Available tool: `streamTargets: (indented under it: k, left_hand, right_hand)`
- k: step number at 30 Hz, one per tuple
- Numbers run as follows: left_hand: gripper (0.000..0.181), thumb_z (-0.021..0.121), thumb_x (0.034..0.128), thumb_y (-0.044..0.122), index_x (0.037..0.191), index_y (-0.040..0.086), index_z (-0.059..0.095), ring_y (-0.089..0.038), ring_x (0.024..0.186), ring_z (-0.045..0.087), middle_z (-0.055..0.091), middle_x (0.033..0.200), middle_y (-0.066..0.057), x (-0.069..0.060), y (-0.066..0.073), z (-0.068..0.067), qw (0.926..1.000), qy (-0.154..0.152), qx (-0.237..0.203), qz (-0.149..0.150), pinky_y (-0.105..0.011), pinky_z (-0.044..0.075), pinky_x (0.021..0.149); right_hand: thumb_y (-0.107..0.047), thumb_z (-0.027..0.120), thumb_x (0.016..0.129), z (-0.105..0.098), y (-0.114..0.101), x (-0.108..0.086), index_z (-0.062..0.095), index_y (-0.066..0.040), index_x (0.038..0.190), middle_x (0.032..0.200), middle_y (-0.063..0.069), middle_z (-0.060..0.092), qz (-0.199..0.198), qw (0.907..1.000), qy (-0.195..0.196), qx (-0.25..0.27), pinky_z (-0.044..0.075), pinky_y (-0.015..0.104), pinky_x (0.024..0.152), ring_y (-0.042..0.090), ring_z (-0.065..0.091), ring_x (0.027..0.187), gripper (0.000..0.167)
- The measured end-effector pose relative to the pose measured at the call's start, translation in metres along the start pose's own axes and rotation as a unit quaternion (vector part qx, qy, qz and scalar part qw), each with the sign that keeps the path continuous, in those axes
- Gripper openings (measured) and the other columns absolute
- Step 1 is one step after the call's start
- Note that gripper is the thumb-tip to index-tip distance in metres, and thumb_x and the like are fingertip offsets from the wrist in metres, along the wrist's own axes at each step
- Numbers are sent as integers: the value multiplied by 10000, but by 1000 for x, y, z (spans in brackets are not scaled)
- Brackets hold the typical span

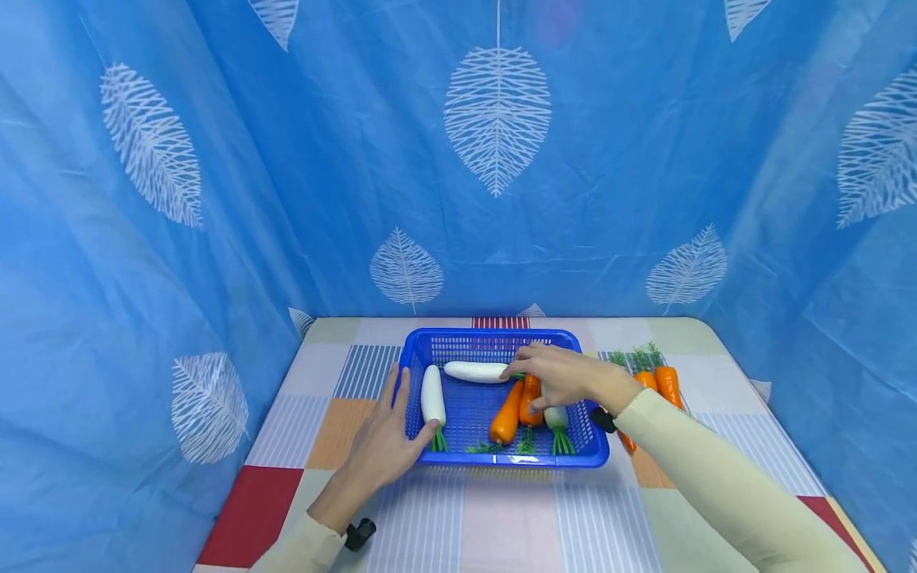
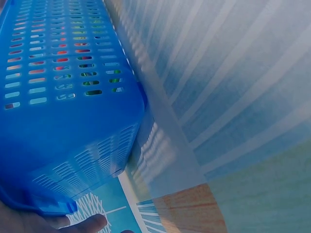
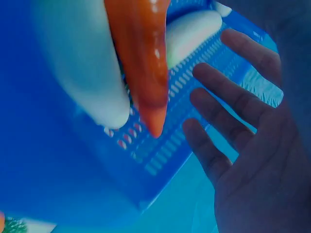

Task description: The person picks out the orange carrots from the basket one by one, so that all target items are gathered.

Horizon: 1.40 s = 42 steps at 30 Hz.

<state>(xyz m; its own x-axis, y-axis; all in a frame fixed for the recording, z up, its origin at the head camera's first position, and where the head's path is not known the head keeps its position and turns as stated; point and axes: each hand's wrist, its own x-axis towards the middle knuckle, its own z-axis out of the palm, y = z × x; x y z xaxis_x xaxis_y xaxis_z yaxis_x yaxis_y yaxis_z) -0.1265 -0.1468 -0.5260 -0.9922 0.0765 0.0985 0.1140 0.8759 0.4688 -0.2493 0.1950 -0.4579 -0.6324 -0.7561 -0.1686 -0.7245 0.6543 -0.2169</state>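
Carrots (image 1: 506,414), two of them, lie side by side within the blue basket (image 1: 458,459), right of its middle, with leaves toward its near rim. One white radish (image 1: 432,394) lies along the basket's left wall, another (image 1: 469,372) crosswise by its far wall, and a third (image 1: 556,419) near its right wall, partly covered from above. Over the basket's right half hangs the right hand (image 1: 557,371), its fingers spread apart and holding nothing. At the basket's left rim, the left hand (image 1: 383,439) has straight fingers, thumb well apart from them near the front corner. More carrots (image 1: 669,386) lie right of the basket on the table (image 1: 509,517), and a blue curtain (image 1: 609,159) hangs behind it.
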Motion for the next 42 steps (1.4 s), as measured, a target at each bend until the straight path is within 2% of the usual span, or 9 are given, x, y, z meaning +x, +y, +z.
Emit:
streamTargets:
  k: [4,10,15,24,30,34,38,42]
  left_hand:
    - [1076,704,1100,604,1875,74,179,-597,1662,486,128,1969,-227,-1,-1,0,10000,8,-20,4,-779,580,1184]
    - [1090,696,1100,618,1883,97,145,-591,1676,468,80,1981,-200,-2,-2,0,9999,-75,-39,-66,-789,558,1206]
    - [1089,699,1105,614,1886,106,136,-586,1688,453,82,1981,-201,-1,-2,1,10000,-55,-34,-76,-786,546,1222]
    - [1080,714,1102,595,1886,112,148,-590,1652,502,78,1982,-198,0,-2,1,9999,-90,-25,-123,-781,571,1191]
    - [1082,705,1104,602,1888,122,136,-585,1659,496,54,1987,-183,2,-1,0,9998,-124,-67,-117,-778,563,1207]
    - [1082,702,1101,607,1887,118,143,-581,1657,500,67,1985,-187,1,0,-2,9999,-107,-21,-134,-767,566,1209]
    - [1076,706,1101,603,1886,114,155,-584,1640,520,81,1982,-194,1,-1,-1,9999,-84,2,-105,-763,578,1196]
    - [1074,700,1104,605,1886,116,150,-582,1644,517,69,1984,-189,1,1,-1,9999,-96,-17,-109,-766,572,1203]
  right_hand:
    - [-331,985,969,3,-7,10,771,-228,1527,1556,86,710,-177,9997,-158,-33,552,629,1285,348,655,1428,607]
    - [-322,987,967,13,-16,23,783,-257,1506,1553,56,726,-216,9972,-707,66,581,568,1267,272,668,1371,580]
    - [-308,987,971,16,-19,34,807,-272,1462,1470,8,774,-292,9953,-926,-50,612,505,1229,208,680,1299,525]
    - [-302,942,1016,25,-18,47,835,-317,1396,1354,-45,798,-317,9947,-979,-73,604,467,1214,159,660,1204,396]
    - [-295,939,1021,25,-18,53,838,-290,1372,1343,-62,808,-302,9948,-967,53,594,446,1232,158,661,1221,366]
    - [-289,955,1006,26,-21,53,831,-287,1316,1276,-85,820,-353,9955,-882,57,608,427,1192,153,676,1175,334]
    - [-267,959,1001,27,-21,51,813,-293,1257,1196,-112,796,-250,9958,-840,257,618,402,1145,132,662,1105,296]
    - [-228,948,1010,26,-19,49,802,-273,1255,1188,-114,786,-241,9957,-714,534,633,395,1133,108,659,1074,289]
